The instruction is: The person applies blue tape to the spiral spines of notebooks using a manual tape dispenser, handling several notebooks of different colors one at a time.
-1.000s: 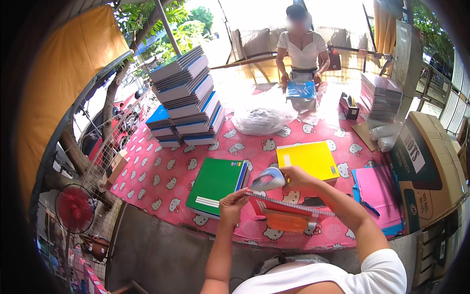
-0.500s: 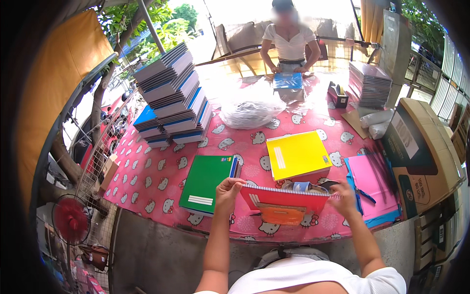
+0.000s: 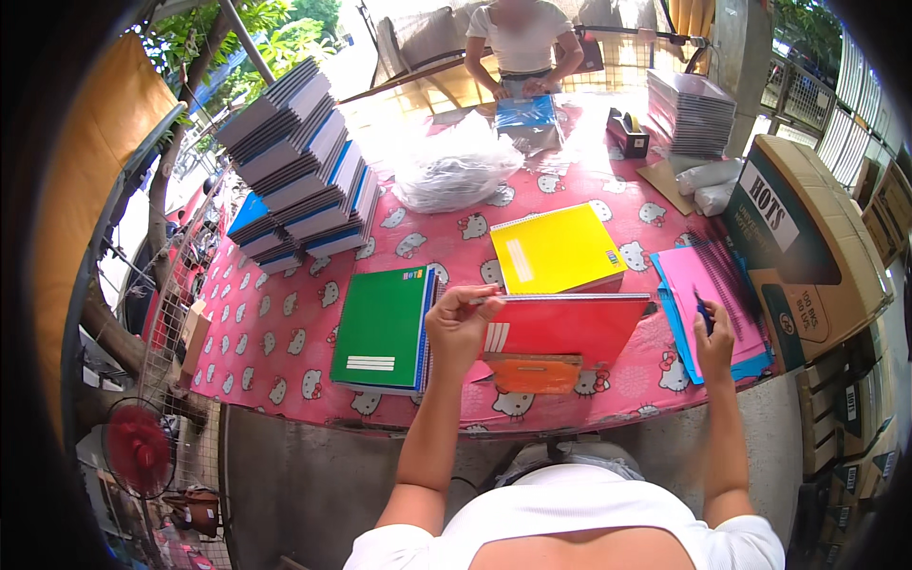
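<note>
A red spiral notebook (image 3: 579, 332) stands tilted up near the table's front edge. My left hand (image 3: 460, 328) pinches its upper left corner, fingers closed. An orange block (image 3: 537, 373) sits against the notebook's lower front. At the right, my right hand (image 3: 714, 344) closes round a small dark-blue-handled tool that looks like pliers (image 3: 703, 312), above pink and blue cover sheets (image 3: 686, 275). Its jaws are too small to make out. Left of the red notebook lies a green notebook (image 3: 380, 323) on top of others; behind it lies a yellow notebook (image 3: 556, 249).
A tall stack of notebooks (image 3: 299, 180) stands far left. Clear plastic bags (image 3: 456, 166) lie mid-table. Across the table a person handles a blue-covered pack (image 3: 527, 114) beside a tape dispenser (image 3: 627, 135). Dark spiral coils (image 3: 727, 275) lie by a carton (image 3: 807, 247) at right.
My right hand has left the red notebook's right end, moved right and taken hold of the blue-handled tool. My left hand still holds the notebook's corner. The view has shifted.
</note>
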`<state>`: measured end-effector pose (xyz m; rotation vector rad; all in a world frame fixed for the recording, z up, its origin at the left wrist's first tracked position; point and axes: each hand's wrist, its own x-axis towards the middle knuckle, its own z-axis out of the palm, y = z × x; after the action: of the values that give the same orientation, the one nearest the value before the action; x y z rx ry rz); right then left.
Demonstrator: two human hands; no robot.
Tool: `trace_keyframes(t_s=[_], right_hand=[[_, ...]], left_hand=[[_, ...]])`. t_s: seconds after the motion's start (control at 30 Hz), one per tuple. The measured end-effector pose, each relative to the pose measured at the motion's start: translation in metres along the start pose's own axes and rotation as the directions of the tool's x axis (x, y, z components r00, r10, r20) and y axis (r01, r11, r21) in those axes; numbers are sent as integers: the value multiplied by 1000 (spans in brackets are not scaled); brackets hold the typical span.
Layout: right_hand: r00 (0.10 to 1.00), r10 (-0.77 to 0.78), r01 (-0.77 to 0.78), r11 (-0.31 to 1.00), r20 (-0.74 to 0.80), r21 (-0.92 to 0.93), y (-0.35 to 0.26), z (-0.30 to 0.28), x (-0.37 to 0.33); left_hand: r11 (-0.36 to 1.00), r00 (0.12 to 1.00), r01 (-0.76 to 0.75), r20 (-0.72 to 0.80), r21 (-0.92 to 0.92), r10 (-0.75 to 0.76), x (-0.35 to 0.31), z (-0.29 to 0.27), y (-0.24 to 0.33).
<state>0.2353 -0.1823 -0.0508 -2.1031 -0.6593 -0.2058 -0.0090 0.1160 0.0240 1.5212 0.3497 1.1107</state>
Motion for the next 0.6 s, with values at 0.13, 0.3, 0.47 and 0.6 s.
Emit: trace_keyframes(t_s=[0.13,0.3,0.47,0.6], right_hand=[[854,-476,408,863,211,297,-176,-18,-42],[845,-502,492,865,185,100,-209,-14,-46],[865,-285,145,930,412,339,-209,-20,-44],[358,-178,-877,272,917,395,-170,-11,-20]], left_hand=[[948,958,-283,81,146,274,-21,45,25],[842,856,-513,173,168,487,-26,69,35],[833,845,-529,193,162,499,-25,68,30],[785,796,-596,249,168,551,-29,62,20]])
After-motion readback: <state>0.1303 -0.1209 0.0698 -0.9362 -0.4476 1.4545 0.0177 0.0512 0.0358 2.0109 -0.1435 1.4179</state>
